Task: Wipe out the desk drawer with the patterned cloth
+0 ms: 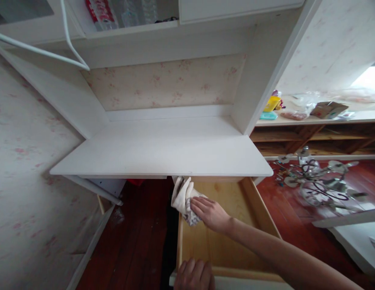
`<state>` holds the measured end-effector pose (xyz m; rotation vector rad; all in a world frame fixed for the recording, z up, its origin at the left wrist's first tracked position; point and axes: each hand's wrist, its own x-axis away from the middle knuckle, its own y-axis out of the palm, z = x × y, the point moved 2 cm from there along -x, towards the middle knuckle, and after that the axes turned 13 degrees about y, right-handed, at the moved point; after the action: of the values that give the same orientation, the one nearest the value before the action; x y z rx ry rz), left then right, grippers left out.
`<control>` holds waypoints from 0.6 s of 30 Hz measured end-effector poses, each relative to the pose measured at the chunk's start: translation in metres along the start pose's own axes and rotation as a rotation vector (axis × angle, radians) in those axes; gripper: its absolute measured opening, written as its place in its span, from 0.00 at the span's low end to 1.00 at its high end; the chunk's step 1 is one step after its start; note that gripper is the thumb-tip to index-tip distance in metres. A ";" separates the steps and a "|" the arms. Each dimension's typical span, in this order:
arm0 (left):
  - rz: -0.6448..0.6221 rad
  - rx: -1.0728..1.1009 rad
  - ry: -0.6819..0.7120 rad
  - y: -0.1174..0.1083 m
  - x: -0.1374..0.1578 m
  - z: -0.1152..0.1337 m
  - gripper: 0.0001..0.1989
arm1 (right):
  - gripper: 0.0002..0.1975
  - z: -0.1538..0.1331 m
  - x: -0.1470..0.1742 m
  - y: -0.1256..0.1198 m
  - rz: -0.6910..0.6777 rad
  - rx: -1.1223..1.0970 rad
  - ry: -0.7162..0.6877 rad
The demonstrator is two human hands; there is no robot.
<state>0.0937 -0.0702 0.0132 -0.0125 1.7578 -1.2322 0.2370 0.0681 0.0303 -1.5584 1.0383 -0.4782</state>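
Note:
A wooden drawer [217,245] is pulled out from under the white desk [163,149]. My right hand [210,212] presses a crumpled whitish cloth [183,197] with a grey pattern against the drawer's left side wall, near the desk's edge. The fingers lie over the cloth, and part of it sticks up past them. At the bottom of the view, my left hand [194,276] is curled over the top of the drawer's front panel [244,276]. Its thumb is out of sight. The bare wooden drawer bottom shows beside my right forearm.
Shelves above the desk hold plastic bottles [130,14]. A white bent rod [66,30] hangs at upper left. On the red wooden floor [136,237] to the right lies a chandelier [323,181]. Bags and a cardboard box [328,109] sit on a low shelf unit.

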 end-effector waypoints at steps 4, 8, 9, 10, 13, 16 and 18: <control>0.013 -0.015 -0.014 -0.002 -0.002 0.000 0.05 | 0.14 0.030 0.015 0.031 0.029 0.183 -0.222; 0.011 -0.019 -0.029 -0.003 -0.002 0.002 0.06 | 0.17 0.063 0.025 0.056 -0.057 0.256 -0.121; 0.002 -0.012 -0.032 -0.003 -0.002 0.002 0.06 | 0.18 0.068 0.027 0.059 -0.076 0.264 -0.093; -0.009 -0.007 -0.034 -0.003 -0.001 0.002 0.07 | 0.19 0.071 0.029 0.060 -0.089 0.271 -0.074; -0.024 -0.004 -0.027 -0.002 0.001 0.003 0.06 | 0.19 0.069 0.028 0.056 -0.082 0.289 -0.085; -0.011 0.010 -0.046 -0.001 0.004 0.004 0.06 | 0.15 0.058 0.015 0.045 -0.032 0.282 -0.201; -0.013 0.029 -0.069 -0.002 0.006 0.005 0.06 | 0.13 0.049 0.001 0.037 -0.016 0.284 -0.340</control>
<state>0.0929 -0.0775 0.0100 -0.0491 1.6828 -1.2521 0.2620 0.0971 -0.0179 -1.3372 0.6661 -0.3394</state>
